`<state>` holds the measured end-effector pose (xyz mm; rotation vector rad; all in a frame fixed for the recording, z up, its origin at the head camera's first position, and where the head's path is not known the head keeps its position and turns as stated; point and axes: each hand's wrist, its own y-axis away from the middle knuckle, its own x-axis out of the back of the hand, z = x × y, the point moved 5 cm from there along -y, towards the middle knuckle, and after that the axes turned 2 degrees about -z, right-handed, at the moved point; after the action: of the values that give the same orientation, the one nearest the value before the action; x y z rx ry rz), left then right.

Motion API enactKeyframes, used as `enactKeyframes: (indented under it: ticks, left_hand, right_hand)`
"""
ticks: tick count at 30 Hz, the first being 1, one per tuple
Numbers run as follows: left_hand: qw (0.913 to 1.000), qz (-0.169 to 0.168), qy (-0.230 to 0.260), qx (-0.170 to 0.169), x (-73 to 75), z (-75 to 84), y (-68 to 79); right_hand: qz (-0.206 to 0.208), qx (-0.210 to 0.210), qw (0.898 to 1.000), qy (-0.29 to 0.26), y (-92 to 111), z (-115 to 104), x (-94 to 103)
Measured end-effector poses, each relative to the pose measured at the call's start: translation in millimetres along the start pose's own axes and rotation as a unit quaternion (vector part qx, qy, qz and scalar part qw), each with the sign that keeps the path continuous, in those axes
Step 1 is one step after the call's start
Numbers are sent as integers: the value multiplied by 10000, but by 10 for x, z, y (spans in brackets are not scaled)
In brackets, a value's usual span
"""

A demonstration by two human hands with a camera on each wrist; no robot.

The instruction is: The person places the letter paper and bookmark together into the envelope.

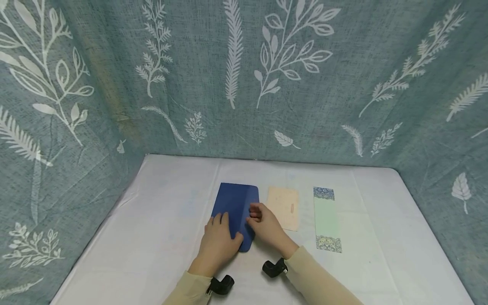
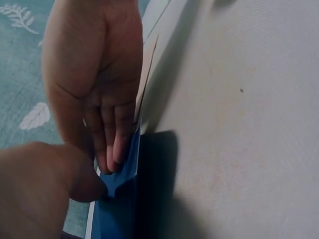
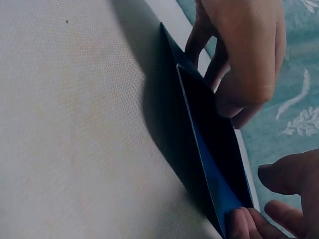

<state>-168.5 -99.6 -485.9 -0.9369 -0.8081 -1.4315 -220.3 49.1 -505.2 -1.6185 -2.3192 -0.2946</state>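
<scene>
A dark blue booklet [image 1: 233, 197] with rounded right corners lies on the white table, its right part catching more light. My left hand [image 1: 219, 245] rests over its lower left, fingers spread on the cover and thumb near the bottom edge. Beside its right edge is my right hand [image 1: 268, 226], fingertips touching the blue sheet. In the right wrist view, the booklet [image 3: 212, 172] stands slightly parted, with the fingers of my right hand [image 3: 284, 199] at the near end of the gap and its thumb apart. The left wrist view has these fingers reaching down against the blue surface.
A cream card [image 1: 282, 203] with a small orange mark lies just right of the booklet. Farther right is a pale green strip [image 1: 326, 218] with lace-patterned ends. A leaf-print curtain [image 1: 244, 127] stands behind the white table [image 1: 171, 199] and along its sides.
</scene>
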Motion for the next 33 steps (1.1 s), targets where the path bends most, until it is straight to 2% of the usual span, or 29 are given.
enactKeyframes:
  ticks: [6, 14, 28, 33]
  left_hand:
    - [9990, 72, 438, 88, 32, -48, 32]
    - [9976, 16, 688, 127, 59, -82, 31]
    - [9974, -71, 713, 119, 94, -92, 36]
    - [9972, -97, 727, 135, 89, -87, 43]
  right_hand:
    - [-102, -45, 9991, 411, 42, -49, -3]
    - [-33, 20, 9967, 805, 45, -54, -17]
    - [161, -3, 9897, 1422, -39, -122, -95]
    - [170, -24, 9893, 1450, -61, -128, -97]
